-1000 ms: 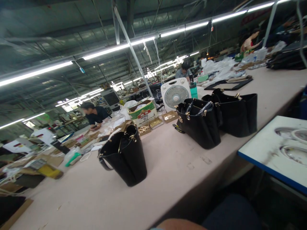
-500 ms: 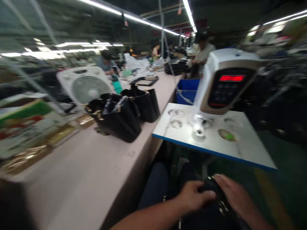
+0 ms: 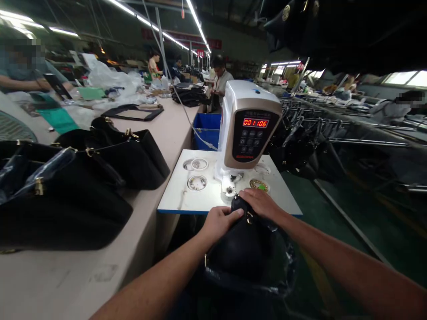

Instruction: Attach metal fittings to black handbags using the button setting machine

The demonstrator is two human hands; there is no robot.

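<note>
Pinching the upper end of a black bag (image 3: 245, 251) between thumb and fingers of the left hand (image 3: 220, 222), and clasping it from the other side with the right hand (image 3: 262, 203); not spread, though impossible to tell how the hidden fingertips sit. Held just before a white machine (image 3: 248, 138), close to the front edge of its white surface (image 3: 175, 202); cannot tell whether touching. Probably partway through work on this bag, judging by that position. Already fitted with gold-coloured clasps (image 3: 249, 218), already wearing clear plastic (image 3: 289, 262) around a strap loop. Not visibly seated under the machine's head, so perhaps with the machine's share left. Set out on the white surface: round dishes (image 3: 188, 182) with small parts in them. Standing to the left on the long surface (image 3: 167, 129): two more black bags (image 3: 66, 209), likewise bearing gold-coloured fittings; cannot tell whether finished or waiting.
</note>
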